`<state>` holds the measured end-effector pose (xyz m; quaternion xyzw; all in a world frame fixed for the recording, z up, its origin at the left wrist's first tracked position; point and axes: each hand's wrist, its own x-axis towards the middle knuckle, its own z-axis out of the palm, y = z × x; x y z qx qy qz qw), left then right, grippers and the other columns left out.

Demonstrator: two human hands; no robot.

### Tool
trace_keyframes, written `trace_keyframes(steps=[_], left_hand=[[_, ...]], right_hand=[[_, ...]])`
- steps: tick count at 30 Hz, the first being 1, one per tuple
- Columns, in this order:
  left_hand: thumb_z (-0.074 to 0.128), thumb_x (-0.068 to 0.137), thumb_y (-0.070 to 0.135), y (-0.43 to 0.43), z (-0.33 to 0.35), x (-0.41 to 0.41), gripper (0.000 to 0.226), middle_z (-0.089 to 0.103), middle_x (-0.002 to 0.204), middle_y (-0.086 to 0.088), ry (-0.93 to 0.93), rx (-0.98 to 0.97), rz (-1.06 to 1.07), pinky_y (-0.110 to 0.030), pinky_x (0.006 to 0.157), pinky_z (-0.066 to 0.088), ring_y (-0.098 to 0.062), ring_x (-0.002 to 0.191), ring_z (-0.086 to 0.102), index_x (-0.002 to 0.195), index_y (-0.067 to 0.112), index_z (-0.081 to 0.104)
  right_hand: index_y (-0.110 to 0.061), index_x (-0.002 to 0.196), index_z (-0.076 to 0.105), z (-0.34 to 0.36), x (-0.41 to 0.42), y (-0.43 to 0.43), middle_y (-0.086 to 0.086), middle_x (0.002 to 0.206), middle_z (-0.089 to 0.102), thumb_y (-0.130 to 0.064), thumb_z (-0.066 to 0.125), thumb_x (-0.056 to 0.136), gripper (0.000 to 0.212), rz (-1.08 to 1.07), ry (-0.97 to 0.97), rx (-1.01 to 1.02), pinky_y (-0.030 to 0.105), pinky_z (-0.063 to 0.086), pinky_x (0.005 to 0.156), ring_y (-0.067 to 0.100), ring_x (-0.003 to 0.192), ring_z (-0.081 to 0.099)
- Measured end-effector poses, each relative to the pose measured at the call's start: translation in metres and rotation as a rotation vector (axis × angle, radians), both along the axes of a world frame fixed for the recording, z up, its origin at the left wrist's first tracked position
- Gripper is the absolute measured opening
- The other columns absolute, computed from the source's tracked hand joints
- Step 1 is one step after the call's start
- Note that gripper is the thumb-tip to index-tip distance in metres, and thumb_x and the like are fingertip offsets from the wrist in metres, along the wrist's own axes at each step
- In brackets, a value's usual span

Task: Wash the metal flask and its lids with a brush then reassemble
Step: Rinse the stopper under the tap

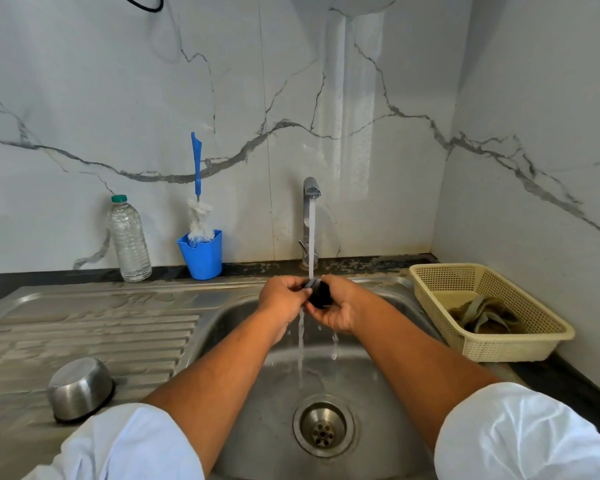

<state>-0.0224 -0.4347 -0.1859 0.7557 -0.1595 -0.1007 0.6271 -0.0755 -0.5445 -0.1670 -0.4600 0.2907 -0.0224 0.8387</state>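
Under the running tap [311, 192], at the far side of the sink [378, 375], the left hand [283, 294] and right hand [336, 308] both curl their fingers around 1 black lid [319, 294]. Wet and slick, it could slip into the basin, and the stream striking it may spray outward. The steel cap [80, 388] sits near left; the flask isn't visible.

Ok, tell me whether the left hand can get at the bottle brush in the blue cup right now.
Probably yes: the bottle brush stands in the blue cup left of the tap with nothing in between, but the left hand must first release the black lid.
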Motion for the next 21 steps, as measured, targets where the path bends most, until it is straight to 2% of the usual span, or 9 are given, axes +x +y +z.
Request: trace_keyframes(steps=[3,4,6,9,11,13,17,19,21], left_hand=[[0.070,0.090,-0.008,0.001,0.000,-0.001,0.031,0.074,0.105,0.000,0.007,-0.030,-0.014,-0.025,0.088,0.056,-0.014,0.099,0.069,0.112,0.014,0.074],[0.071,0.088,-0.011,0.001,0.000,-0.001,0.033,0.074,0.107,-0.002,0.009,-0.040,-0.017,-0.026,0.089,0.057,-0.015,0.100,0.069,0.109,0.015,0.074],[0.072,0.085,-0.014,0.001,0.000,0.000,0.036,0.074,0.108,-0.005,0.007,-0.049,-0.025,-0.029,0.089,0.059,-0.017,0.103,0.070,0.104,0.016,0.071],[0.075,0.083,-0.013,0.003,0.001,-0.002,0.040,0.071,0.109,-0.002,-0.010,-0.011,-0.041,-0.022,0.080,0.058,-0.015,0.103,0.067,0.113,0.011,0.069],[0.075,0.083,-0.012,0.005,0.002,-0.001,0.039,0.072,0.109,-0.002,-0.012,0.018,-0.039,-0.030,0.089,0.060,-0.017,0.104,0.068,0.113,0.012,0.070],[0.073,0.085,-0.011,0.006,0.002,-0.001,0.036,0.072,0.108,-0.003,0.004,0.034,-0.040,-0.033,0.091,0.059,-0.017,0.102,0.069,0.112,0.013,0.071],[0.064,0.093,-0.008,0.011,0.002,0.002,0.025,0.072,0.104,-0.010,0.047,0.044,-0.038,-0.030,0.081,0.060,-0.021,0.093,0.070,0.102,0.015,0.069],[0.062,0.096,-0.006,0.013,0.001,0.005,0.021,0.072,0.104,-0.014,0.081,0.045,-0.029,-0.035,0.088,0.061,-0.025,0.096,0.071,0.099,0.013,0.068],[0.059,0.097,-0.006,0.015,0.000,0.008,0.017,0.072,0.105,-0.017,0.116,0.050,-0.027,-0.042,0.093,0.061,-0.030,0.100,0.073,0.100,0.010,0.066]], right_hand=[[0.000,0.100,0.058,-0.001,-0.002,0.000,0.022,0.095,0.061,-0.016,0.042,0.107,0.024,-0.033,-0.052,0.008,0.036,0.058,0.081,0.025,0.078,0.064],[0.001,0.101,0.058,-0.001,-0.003,0.000,0.023,0.096,0.061,-0.014,0.042,0.106,0.023,-0.042,-0.064,0.016,0.038,0.058,0.083,0.025,0.078,0.064],[0.002,0.109,0.056,-0.003,-0.002,-0.002,0.023,0.100,0.062,-0.015,0.040,0.106,0.023,-0.058,-0.070,0.028,0.036,0.058,0.080,0.024,0.077,0.063],[0.002,0.120,0.054,-0.005,0.000,-0.004,0.021,0.095,0.062,-0.019,0.037,0.107,0.030,-0.056,-0.035,-0.005,0.031,0.057,0.063,0.021,0.067,0.060],[0.001,0.123,0.053,-0.005,0.002,-0.003,0.020,0.094,0.062,-0.020,0.037,0.107,0.032,-0.050,-0.024,-0.029,0.029,0.054,0.058,0.019,0.062,0.058],[0.000,0.123,0.054,-0.006,0.003,-0.001,0.021,0.104,0.064,-0.022,0.041,0.107,0.030,-0.055,-0.031,-0.041,0.029,0.055,0.064,0.021,0.067,0.062],[-0.003,0.114,0.060,-0.008,0.005,-0.001,0.023,0.114,0.066,-0.019,0.053,0.104,0.021,-0.047,-0.046,-0.167,0.034,0.061,0.075,0.028,0.096,0.070],[-0.001,0.111,0.063,-0.009,0.006,0.000,0.023,0.110,0.067,-0.013,0.061,0.098,0.018,-0.030,-0.059,-0.236,0.033,0.061,0.073,0.028,0.092,0.070],[0.001,0.106,0.067,-0.012,0.007,0.000,0.024,0.108,0.069,-0.007,0.067,0.093,0.015,-0.008,-0.071,-0.281,0.035,0.063,0.081,0.029,0.093,0.072]])
